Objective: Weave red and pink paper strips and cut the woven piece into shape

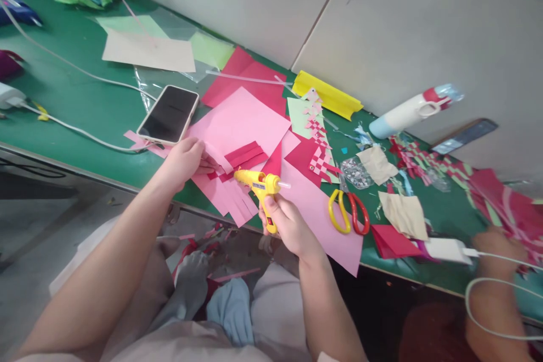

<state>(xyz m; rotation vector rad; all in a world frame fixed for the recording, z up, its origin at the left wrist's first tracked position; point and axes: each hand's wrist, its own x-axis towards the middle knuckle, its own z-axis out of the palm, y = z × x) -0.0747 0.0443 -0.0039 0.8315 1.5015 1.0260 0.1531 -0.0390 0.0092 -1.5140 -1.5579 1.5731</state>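
Note:
My right hand (286, 220) is wrapped round the grip of a yellow hot glue gun (258, 181), a clear glue stick poking from its back end. Its nozzle points left, at the woven paper strips (244, 155) in red and pink. At the left end of those strips, my left hand (189, 161) pinches the paper, fingers closed together. Beneath both hands lie pink paper sheets (241, 116), some cut into strips. Right of the glue gun rest scissors (348, 212) with one yellow and one red handle. Woven paper fish (317, 130) lie behind them.
A phone (168, 114) with a white cable lies left of the paper. Along the wall are a yellow folded sheet (326, 95), a white bottle (409, 112) and another phone (464, 136). Small cloth pouches (403, 215) sit right. Another person's arm (494, 294) reaches in at far right.

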